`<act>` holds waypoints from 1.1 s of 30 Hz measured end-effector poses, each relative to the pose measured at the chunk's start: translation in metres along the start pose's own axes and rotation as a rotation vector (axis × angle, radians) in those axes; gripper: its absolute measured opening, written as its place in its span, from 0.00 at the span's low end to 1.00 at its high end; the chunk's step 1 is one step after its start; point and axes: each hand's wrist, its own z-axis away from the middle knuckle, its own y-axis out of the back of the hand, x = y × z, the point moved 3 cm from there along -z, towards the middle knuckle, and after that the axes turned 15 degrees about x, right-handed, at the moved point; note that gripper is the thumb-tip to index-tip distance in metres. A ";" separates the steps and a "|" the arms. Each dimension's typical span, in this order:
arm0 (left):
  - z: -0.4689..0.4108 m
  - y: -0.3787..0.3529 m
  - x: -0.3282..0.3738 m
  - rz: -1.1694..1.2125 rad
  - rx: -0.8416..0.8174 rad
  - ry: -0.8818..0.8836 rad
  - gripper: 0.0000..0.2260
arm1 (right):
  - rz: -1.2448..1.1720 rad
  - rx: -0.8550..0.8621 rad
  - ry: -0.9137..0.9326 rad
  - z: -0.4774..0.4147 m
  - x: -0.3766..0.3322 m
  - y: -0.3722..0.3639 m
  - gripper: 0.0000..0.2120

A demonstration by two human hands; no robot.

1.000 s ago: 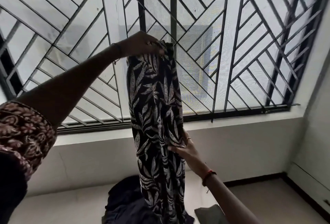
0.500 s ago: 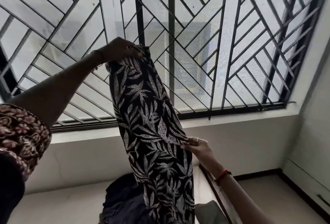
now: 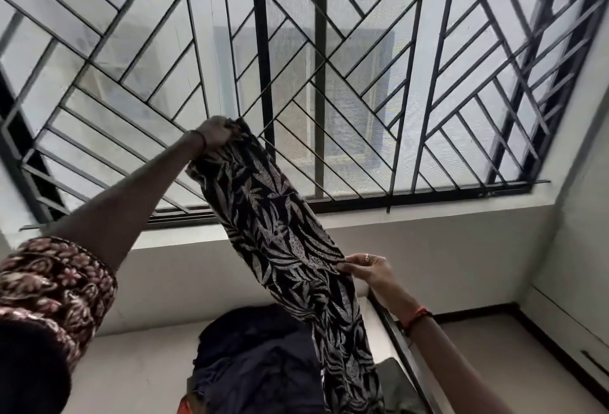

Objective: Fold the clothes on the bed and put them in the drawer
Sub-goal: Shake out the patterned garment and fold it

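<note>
A long black garment (image 3: 283, 248) printed with pale leaves is held up in front of the barred window (image 3: 362, 84), stretched on a slant and trailing down toward the bed (image 3: 131, 364). Its top end is gripped in the closed left hand (image 3: 216, 131), raised high. Its right edge is pinched between thumb and fingers of the right hand (image 3: 369, 270), lower down. A dark navy heap of clothes (image 3: 257, 357) lies on the bed beneath.
</note>
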 end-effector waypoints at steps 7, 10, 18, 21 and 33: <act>0.025 -0.035 -0.039 0.184 -0.042 0.185 0.08 | 0.037 -0.050 -0.028 0.012 -0.002 0.016 0.14; 0.046 -0.049 -0.040 0.443 -0.090 0.225 0.15 | 0.015 -0.033 -0.046 0.014 -0.007 0.018 0.06; 0.105 -0.078 0.025 0.454 -0.424 -0.075 0.09 | -0.042 -0.008 -0.059 0.012 -0.034 0.004 0.06; 0.132 -0.099 0.054 0.365 -0.689 -0.244 0.15 | -0.027 -0.049 -0.019 0.013 -0.042 -0.011 0.05; 0.138 -0.118 0.102 -0.052 -0.842 -0.552 0.09 | -0.227 -0.109 0.050 0.012 -0.048 -0.015 0.05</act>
